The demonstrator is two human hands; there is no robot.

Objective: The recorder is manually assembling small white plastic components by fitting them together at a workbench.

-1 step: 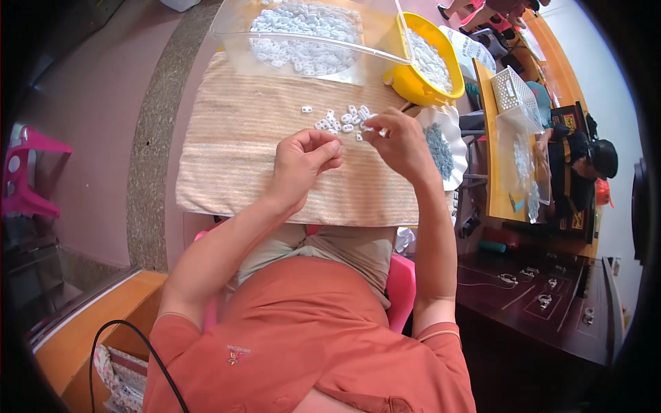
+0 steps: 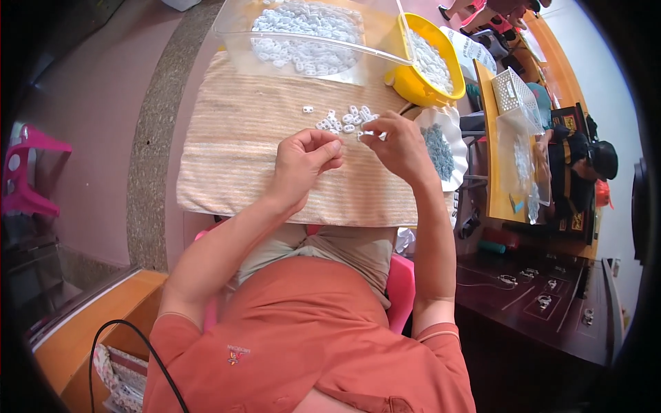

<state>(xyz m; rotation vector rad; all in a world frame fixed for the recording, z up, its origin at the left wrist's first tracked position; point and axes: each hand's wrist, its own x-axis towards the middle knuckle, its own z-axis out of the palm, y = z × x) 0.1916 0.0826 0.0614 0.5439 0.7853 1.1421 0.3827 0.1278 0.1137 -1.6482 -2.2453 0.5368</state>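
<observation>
My left hand is closed over the striped cloth, its thumb pressed to the curled forefinger; whatever it pinches is too small to make out. To its right, my right hand has thumb and fingertips together at the edge of a small heap of white two-holed plastic pieces. Its fingers hide what they hold, if anything. One loose white piece lies apart, left of the heap. Beside my right hand stands a white wavy-rimmed dish of small grey-blue parts.
A clear plastic bin of white pieces stands at the table's far side, with a yellow basin of similar pieces beside it. On the right, another person works at a wooden table. A pink stool is far left.
My right hand has shifted very slightly, its fingertips drawn closer together. My left hand stays almost still.
</observation>
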